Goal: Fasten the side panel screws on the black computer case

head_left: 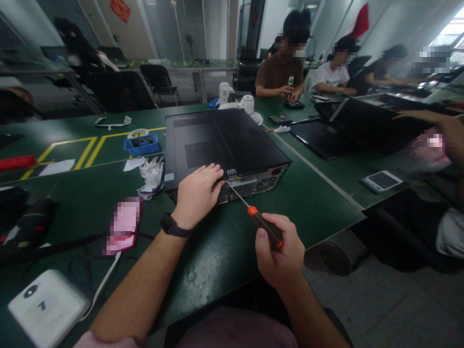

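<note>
Your right hand (281,256) has fingers clamped on the screwdriver (266,228), whose tip reaches at 11 o'clock to the case (232,140) on the surface (319,208), just beside your left hand (197,195) lying flat, fingers outstretched, gripping nothing.

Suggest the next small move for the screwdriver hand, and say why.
Probably turn the screwdriver in place: its tip meets the rear edge of the case, the left hand rests on that edge beside it, and the right hand grips the handle.
</note>
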`<control>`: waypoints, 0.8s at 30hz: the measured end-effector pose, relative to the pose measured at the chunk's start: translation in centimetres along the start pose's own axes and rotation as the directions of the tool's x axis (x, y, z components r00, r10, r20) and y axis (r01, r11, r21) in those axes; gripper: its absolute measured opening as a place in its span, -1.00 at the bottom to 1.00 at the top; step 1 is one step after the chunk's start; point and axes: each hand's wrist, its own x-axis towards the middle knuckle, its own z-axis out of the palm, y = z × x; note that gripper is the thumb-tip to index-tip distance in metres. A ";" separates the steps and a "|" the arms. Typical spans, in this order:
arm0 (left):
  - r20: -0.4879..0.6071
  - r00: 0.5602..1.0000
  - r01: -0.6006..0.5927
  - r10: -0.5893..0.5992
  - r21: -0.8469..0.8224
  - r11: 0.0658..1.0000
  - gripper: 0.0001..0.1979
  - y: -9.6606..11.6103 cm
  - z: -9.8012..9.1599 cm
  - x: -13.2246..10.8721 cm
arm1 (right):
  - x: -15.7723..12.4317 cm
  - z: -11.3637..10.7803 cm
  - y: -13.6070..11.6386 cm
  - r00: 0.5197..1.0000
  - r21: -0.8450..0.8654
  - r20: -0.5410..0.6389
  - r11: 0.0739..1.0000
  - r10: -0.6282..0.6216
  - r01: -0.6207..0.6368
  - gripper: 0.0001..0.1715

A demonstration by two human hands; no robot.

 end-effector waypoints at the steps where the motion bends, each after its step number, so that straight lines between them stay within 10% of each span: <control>1: 0.004 1.000 0.001 -0.001 0.001 1.000 -0.75 0.0 0.0 0.0 | 0.0 0.0 0.0 1.000 -0.001 0.000 1.000 0.000 0.000 -0.72; 24: 0.001 1.000 -0.002 0.002 -0.005 1.000 -0.76 0.1 -0.1 0.0 | 0.2 0.1 0.3 1.000 0.025 0.000 1.000 -0.016 0.016 -0.71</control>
